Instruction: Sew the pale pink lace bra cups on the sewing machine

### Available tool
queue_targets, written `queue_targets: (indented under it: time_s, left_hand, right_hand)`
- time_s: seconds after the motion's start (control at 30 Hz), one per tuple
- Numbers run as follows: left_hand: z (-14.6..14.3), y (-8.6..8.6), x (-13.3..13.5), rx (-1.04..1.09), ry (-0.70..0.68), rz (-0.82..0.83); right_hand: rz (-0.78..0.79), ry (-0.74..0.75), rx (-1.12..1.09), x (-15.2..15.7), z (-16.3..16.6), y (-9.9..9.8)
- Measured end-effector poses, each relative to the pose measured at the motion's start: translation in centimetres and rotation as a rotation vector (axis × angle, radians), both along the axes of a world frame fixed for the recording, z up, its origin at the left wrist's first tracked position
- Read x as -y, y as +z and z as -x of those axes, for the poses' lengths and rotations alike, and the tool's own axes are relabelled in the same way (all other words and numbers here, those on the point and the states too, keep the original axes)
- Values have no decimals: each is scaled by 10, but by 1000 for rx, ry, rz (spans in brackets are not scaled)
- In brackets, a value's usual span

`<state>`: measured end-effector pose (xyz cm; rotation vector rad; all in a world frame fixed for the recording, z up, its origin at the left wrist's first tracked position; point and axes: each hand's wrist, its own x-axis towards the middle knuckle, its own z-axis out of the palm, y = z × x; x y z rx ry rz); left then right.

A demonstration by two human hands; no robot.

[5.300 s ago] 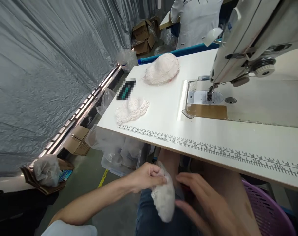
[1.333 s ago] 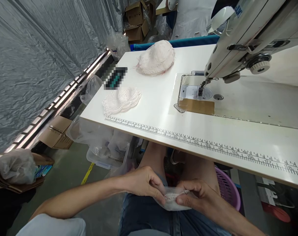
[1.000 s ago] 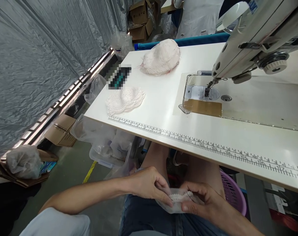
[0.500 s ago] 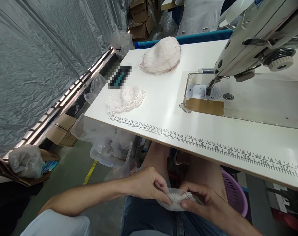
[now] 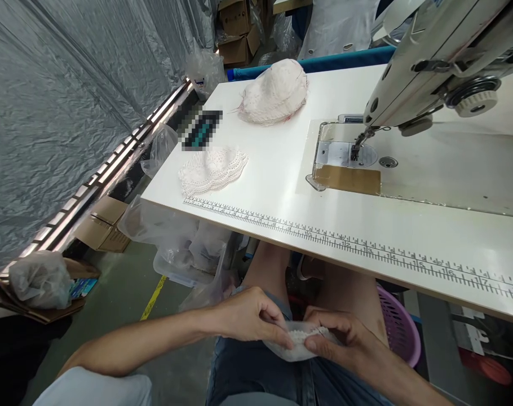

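Observation:
Above my lap, a small piece of sheer white fabric with a lacy edge [image 5: 296, 351] is pinched between both hands. My left hand [image 5: 256, 318] grips its left end with thumb and fingers closed. At the other end, my right hand [image 5: 339, 336] has its thumb pressed on top of the lacy strip. A white lace cap-like piece [image 5: 213, 170] lies near the left front edge of the table. Farther back rests a pale fabric hat [image 5: 274, 93] with loose reddish threads along its rim.
A sewing machine [image 5: 412, 73] stands at the right of the white table [image 5: 273, 169], which has a printed ruler [image 5: 345, 241] along its front edge. Below are a clear plastic bin [image 5: 184, 262] and a purple basket [image 5: 402, 332]. A cardboard box [image 5: 104, 225] sits on the floor.
My right thumb has shifted slightly left along the lacy strip, while both hands keep hold of the fabric. The whole view has moved a little.

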<state>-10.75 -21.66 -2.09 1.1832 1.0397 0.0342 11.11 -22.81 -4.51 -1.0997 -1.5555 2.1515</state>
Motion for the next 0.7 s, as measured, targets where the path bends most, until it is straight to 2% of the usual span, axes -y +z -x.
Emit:
queue_targets:
  time_s: [0.17,0.33,0.7]
  left_hand:
    - [5,1,-2,93,14,69]
    - [9,0,-3,90,30,149]
    - [11,1,-2,93,-9,193]
  right_hand:
    - [60,-13,-47,1,-3,-4]
    - [157,-21,-96,2,-5,-9]
    - [306,-93,-159,1,-7,-10]
